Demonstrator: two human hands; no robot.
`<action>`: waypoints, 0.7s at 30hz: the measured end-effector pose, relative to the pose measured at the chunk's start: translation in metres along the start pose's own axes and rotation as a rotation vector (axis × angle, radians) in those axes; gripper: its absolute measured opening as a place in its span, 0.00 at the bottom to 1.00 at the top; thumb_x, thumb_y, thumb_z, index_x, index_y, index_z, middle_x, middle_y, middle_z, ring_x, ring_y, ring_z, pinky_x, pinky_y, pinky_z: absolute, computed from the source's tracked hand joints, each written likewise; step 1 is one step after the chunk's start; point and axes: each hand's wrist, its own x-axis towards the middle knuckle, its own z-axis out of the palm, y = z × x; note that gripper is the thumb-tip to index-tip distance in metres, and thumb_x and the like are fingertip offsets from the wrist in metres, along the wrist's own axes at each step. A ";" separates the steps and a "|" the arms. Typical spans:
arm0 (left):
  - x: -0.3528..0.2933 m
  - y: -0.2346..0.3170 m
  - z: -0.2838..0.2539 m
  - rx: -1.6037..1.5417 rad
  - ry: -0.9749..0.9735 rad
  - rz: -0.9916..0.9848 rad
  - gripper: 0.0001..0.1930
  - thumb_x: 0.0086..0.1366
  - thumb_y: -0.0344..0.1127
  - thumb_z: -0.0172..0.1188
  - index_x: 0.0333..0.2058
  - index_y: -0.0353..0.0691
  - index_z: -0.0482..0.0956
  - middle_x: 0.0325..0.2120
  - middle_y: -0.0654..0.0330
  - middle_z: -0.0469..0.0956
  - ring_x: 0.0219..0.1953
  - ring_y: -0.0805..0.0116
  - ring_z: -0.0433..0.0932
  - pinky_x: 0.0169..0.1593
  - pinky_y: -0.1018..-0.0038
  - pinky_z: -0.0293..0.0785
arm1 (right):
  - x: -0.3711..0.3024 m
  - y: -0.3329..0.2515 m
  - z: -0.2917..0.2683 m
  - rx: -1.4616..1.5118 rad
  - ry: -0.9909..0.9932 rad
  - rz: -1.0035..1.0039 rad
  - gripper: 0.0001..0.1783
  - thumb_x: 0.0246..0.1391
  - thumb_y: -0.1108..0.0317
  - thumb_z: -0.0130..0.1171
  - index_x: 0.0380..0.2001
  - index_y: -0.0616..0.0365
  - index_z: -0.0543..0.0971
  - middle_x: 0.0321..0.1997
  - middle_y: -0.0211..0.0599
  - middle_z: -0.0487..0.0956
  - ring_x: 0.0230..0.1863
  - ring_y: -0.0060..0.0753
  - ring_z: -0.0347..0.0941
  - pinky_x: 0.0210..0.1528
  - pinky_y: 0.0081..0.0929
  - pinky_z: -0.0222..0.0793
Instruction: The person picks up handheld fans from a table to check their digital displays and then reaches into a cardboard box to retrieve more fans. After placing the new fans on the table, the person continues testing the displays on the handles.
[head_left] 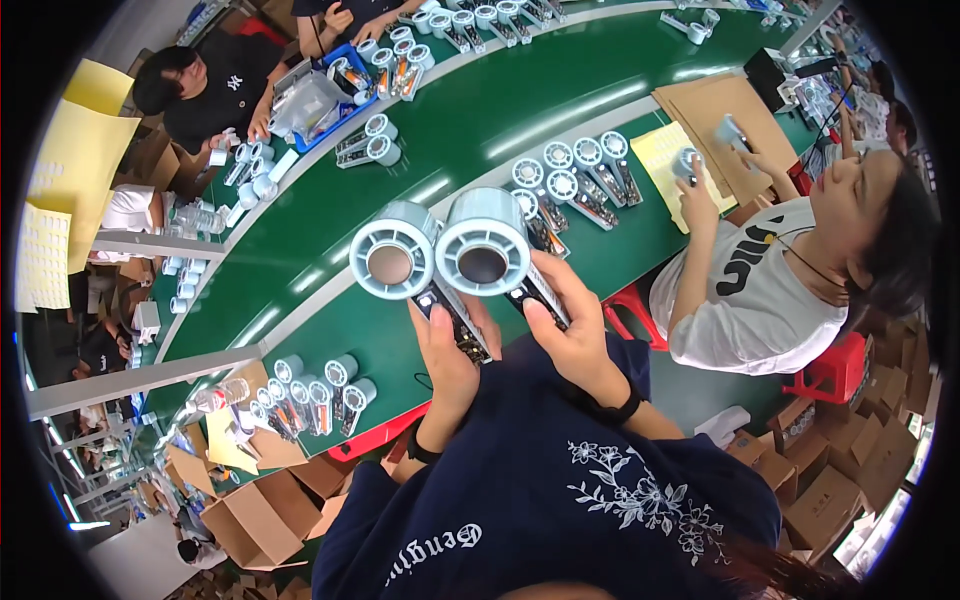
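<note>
My left hand (448, 362) grips a half-built handheld fan (391, 264) by its handle, thumb along the exposed circuit board. In my right hand (574, 338) is a second handheld fan (482, 263), held the same way. Both have light-blue round heads with a spoked ring around a central disc, brownish on the left one and darker on the right. The heads are side by side, tilted toward me above the green bench (330, 310). Part of each handle is hidden by my fingers and thumbs.
Similar fans (588, 152) lie right of centre, and more fans (320, 392) stand at left near a bottle (218, 395). A co-worker (760, 270) sits at right beside a yellow sheet (665, 160) and cardboard. Opposite are people and a blue basket (335, 125). Open cartons (262, 520) are at lower left.
</note>
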 end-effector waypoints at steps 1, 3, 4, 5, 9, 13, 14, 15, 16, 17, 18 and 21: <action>0.002 0.000 0.001 -0.003 -0.005 0.007 0.26 0.68 0.47 0.41 0.56 0.36 0.49 0.22 0.57 0.65 0.12 0.72 0.65 0.15 0.79 0.64 | -0.001 0.000 -0.001 -0.010 -0.002 0.010 0.24 0.56 0.73 0.48 0.55 0.70 0.63 0.48 0.39 0.73 0.50 0.24 0.67 0.54 0.21 0.60; 0.006 0.001 0.002 0.034 -0.011 0.026 0.26 0.68 0.47 0.41 0.56 0.36 0.49 0.23 0.57 0.66 0.12 0.72 0.65 0.15 0.79 0.64 | 0.001 0.002 -0.001 -0.024 -0.004 0.012 0.24 0.55 0.73 0.49 0.55 0.70 0.63 0.49 0.38 0.72 0.50 0.24 0.67 0.55 0.21 0.59; 0.008 0.002 0.003 0.052 -0.015 0.035 0.26 0.68 0.47 0.41 0.56 0.36 0.49 0.23 0.57 0.66 0.12 0.72 0.65 0.15 0.79 0.65 | 0.003 0.003 -0.001 -0.008 0.034 -0.024 0.23 0.54 0.74 0.50 0.54 0.69 0.65 0.44 0.35 0.74 0.44 0.21 0.67 0.48 0.19 0.61; 0.009 0.002 0.003 0.047 -0.022 0.039 0.26 0.68 0.47 0.41 0.56 0.36 0.49 0.23 0.57 0.66 0.12 0.72 0.65 0.15 0.79 0.65 | 0.005 0.005 -0.001 0.008 0.073 -0.060 0.22 0.54 0.75 0.51 0.53 0.68 0.67 0.40 0.33 0.75 0.39 0.17 0.67 0.41 0.16 0.63; 0.010 0.002 0.006 0.075 -0.054 0.044 0.25 0.69 0.46 0.41 0.56 0.36 0.49 0.23 0.57 0.67 0.12 0.71 0.66 0.15 0.79 0.65 | 0.005 0.001 -0.004 0.053 0.146 -0.001 0.21 0.53 0.75 0.53 0.52 0.66 0.68 0.36 0.29 0.75 0.33 0.13 0.66 0.34 0.13 0.64; 0.016 -0.003 0.003 0.115 -0.091 0.026 0.24 0.69 0.44 0.39 0.56 0.35 0.49 0.23 0.57 0.67 0.13 0.72 0.67 0.16 0.79 0.65 | 0.007 0.005 -0.009 0.064 0.212 0.025 0.21 0.54 0.76 0.52 0.52 0.66 0.68 0.36 0.27 0.75 0.33 0.12 0.65 0.33 0.12 0.63; 0.019 -0.004 0.005 0.109 -0.099 0.006 0.23 0.69 0.43 0.39 0.56 0.35 0.49 0.23 0.57 0.67 0.13 0.72 0.67 0.16 0.79 0.66 | 0.008 0.004 -0.010 0.070 0.235 0.022 0.21 0.54 0.76 0.52 0.52 0.66 0.68 0.36 0.27 0.74 0.33 0.12 0.65 0.33 0.12 0.63; 0.018 -0.004 0.006 0.108 -0.100 -0.020 0.22 0.70 0.42 0.38 0.56 0.35 0.49 0.22 0.57 0.67 0.13 0.72 0.67 0.17 0.79 0.66 | 0.007 0.002 -0.010 0.066 0.253 0.016 0.21 0.54 0.76 0.52 0.52 0.66 0.68 0.36 0.27 0.74 0.33 0.12 0.65 0.33 0.12 0.63; 0.018 -0.005 0.006 0.109 -0.101 -0.048 0.21 0.70 0.41 0.37 0.56 0.35 0.49 0.22 0.58 0.67 0.14 0.72 0.67 0.17 0.79 0.66 | 0.006 0.000 -0.011 0.084 0.289 0.023 0.21 0.55 0.75 0.52 0.52 0.65 0.68 0.35 0.26 0.74 0.31 0.11 0.64 0.32 0.11 0.61; 0.021 -0.006 0.008 0.109 -0.117 -0.059 0.21 0.70 0.41 0.37 0.56 0.35 0.49 0.22 0.58 0.67 0.14 0.72 0.67 0.17 0.79 0.66 | 0.006 -0.002 -0.013 0.104 0.327 0.031 0.20 0.55 0.75 0.52 0.53 0.65 0.68 0.34 0.26 0.73 0.30 0.11 0.64 0.30 0.11 0.60; 0.025 -0.009 0.011 0.125 -0.146 -0.066 0.21 0.70 0.42 0.37 0.56 0.37 0.51 0.22 0.58 0.66 0.13 0.72 0.66 0.17 0.79 0.65 | 0.004 -0.002 -0.015 0.125 0.360 0.045 0.20 0.56 0.74 0.51 0.53 0.65 0.68 0.32 0.25 0.73 0.29 0.10 0.63 0.29 0.10 0.59; 0.035 -0.018 0.019 0.162 -0.211 -0.101 0.20 0.71 0.43 0.35 0.55 0.39 0.54 0.21 0.60 0.65 0.13 0.72 0.64 0.17 0.78 0.64 | -0.001 0.003 -0.023 0.101 0.430 0.048 0.20 0.60 0.70 0.48 0.55 0.63 0.66 0.28 0.25 0.70 0.21 0.10 0.57 0.22 0.10 0.51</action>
